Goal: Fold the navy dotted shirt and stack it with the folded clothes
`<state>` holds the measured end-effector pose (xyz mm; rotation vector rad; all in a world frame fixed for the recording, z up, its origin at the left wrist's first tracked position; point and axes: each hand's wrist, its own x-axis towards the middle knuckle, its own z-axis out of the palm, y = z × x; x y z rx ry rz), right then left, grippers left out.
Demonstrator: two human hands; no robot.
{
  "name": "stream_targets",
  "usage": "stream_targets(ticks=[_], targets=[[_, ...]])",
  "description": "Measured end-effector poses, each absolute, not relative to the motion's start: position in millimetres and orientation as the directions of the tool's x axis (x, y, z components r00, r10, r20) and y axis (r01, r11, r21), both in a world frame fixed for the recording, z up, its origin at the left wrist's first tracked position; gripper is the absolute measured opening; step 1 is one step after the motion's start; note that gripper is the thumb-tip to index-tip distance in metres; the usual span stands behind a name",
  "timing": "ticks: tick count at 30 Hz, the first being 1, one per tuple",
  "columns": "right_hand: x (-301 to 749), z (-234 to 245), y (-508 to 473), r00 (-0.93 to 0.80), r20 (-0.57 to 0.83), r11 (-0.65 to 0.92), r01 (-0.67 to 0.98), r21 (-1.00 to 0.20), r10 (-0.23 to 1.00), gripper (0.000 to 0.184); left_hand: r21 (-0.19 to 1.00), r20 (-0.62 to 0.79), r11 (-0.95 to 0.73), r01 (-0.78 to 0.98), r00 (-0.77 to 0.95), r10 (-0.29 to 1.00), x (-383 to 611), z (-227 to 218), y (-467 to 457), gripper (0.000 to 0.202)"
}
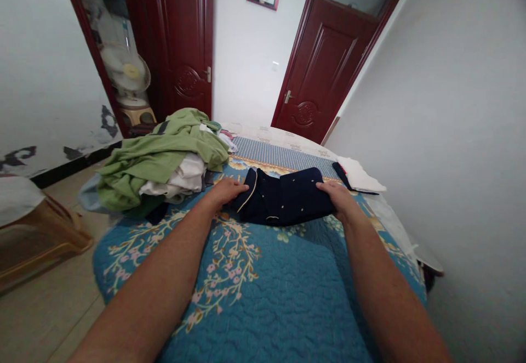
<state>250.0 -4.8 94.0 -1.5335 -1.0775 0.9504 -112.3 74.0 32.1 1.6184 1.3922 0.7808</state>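
A folded navy shirt (293, 198) with small pale dots and a collar edged in a light line lies across the middle of the view, just over the blue quilted bedcover (287, 286). My left hand (227, 192) pinches its collar end, thumb on top. At the opposite end, my right hand (335, 196) grips the shirt's edge, thumb on top and fingers mostly hidden beneath. Whether the cloth's underside touches the bedcover I cannot tell.
A heap of loose clothes (164, 157), green and white, sits at the bed's left. Folded white and dark cloths (359, 175) lie at the right edge by the wall. A wooden stool (45, 237) stands at the left, and a fan (125, 69) is beyond the doorway.
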Motion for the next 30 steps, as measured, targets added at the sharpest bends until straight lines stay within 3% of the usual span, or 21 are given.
stream_targets(ticks=[8,13,18,20,23,27,30], targets=[[167.3,138.8,30.4,0.218,0.100,-0.033,0.536,-0.844,0.971,0.024,0.907,-0.066,-0.003,0.422,0.149,0.987,-113.8,23.2,78.7,0.024],[95.5,125.9,53.9,0.118,0.136,0.012,0.710,-0.705,0.984,0.022,0.933,-0.090,0.033,0.358,0.145,0.985,-116.1,19.4,79.0,0.021],[36.8,84.4,47.3,-0.012,0.055,0.050,0.643,-0.764,0.998,0.010,0.951,-0.103,0.054,0.304,0.149,0.983,-119.9,22.0,77.9,0.032],[33.6,73.3,39.3,-0.070,0.115,0.134,0.587,-0.798,0.991,0.012,0.963,-0.103,0.060,0.263,0.151,0.983,-120.6,24.6,76.4,0.042],[57.4,66.9,30.5,-0.025,0.266,0.239,0.523,-0.818,0.964,0.018,0.972,-0.107,0.064,0.225,0.187,0.977,-118.8,29.3,73.7,0.052],[113.0,59.1,25.3,0.142,0.375,0.230,0.580,-0.781,0.916,0.025,0.937,-0.083,0.015,0.349,0.182,0.980,-113.5,33.0,72.9,0.040],[140.4,40.3,19.9,0.147,0.451,0.230,0.699,-0.677,0.880,0.038,0.956,-0.119,0.061,0.288,0.191,0.974,-111.5,32.5,74.3,0.024]])
